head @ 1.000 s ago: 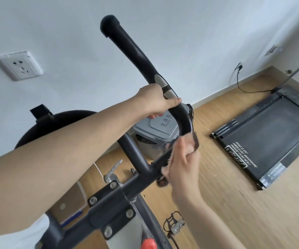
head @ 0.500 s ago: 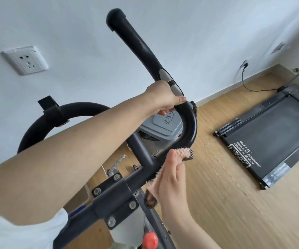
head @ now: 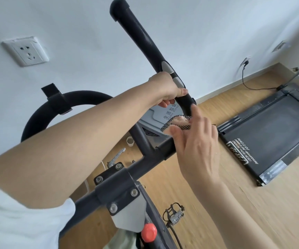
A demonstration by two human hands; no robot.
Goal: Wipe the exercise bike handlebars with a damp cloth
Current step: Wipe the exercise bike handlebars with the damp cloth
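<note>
The black padded handlebar [head: 141, 38] of the exercise bike rises from the crossbar toward the upper middle of the view. My left hand [head: 164, 87] grips it just below the silver pulse sensor. My right hand [head: 197, 141] presses a small pink cloth [head: 179, 123] with a black checked edge against the lower bend of the same bar, where it meets the crossbar. Most of the cloth is hidden behind my fingers. The other handlebar loop [head: 59, 103] curves away at the left.
A grey bin [head: 163, 114] stands on the wooden floor behind the bar. A black treadmill [head: 274, 133] lies flat at the right, with a cable to a wall socket [head: 245, 62]. The bike's red knob [head: 149, 232] and a pedal [head: 174, 213] are below.
My right hand with the cloth has slid back up along the lower bend of the bar. My left hand keeps the same grip.
</note>
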